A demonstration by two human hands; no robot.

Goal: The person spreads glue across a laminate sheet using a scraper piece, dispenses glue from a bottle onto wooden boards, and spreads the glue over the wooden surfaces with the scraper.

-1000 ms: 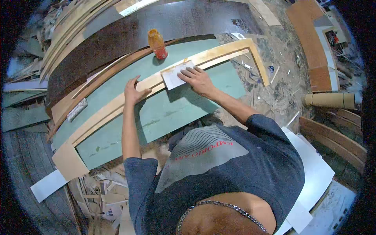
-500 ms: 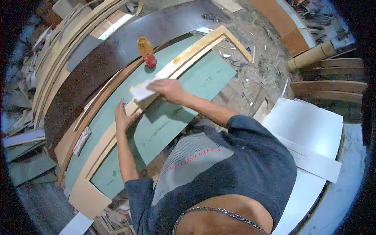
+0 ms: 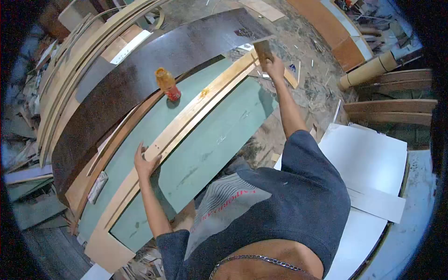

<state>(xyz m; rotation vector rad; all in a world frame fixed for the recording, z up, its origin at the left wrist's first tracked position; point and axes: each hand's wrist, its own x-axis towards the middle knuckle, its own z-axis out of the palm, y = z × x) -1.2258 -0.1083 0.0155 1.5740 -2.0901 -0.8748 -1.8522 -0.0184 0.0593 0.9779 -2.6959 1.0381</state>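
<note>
A long, slightly curved pale wooden frame lies across a green board. My left hand straddles its near rail, thumb on one edge and fingers on the other, gripping it. At the frame's far right corner, my right hand is closed around a flat rectangular brown piece, held tilted; its exact kind is unclear. An orange-yellow smear marks the rail between my hands. Beside it stands a cut-open plastic bottle with a red label and orange-yellow residue inside.
A dark curved panel lies beyond the green board, with stacked curved wooden strips farther left. A small whitish wrapped block rests near the board's left edge. White sheets lie at right; scraps litter the floor.
My right hand has moved along the frame from its middle to the far right corner, carrying the flat piece. My left hand stays on the rail. The camera view has shifted slightly.
</note>
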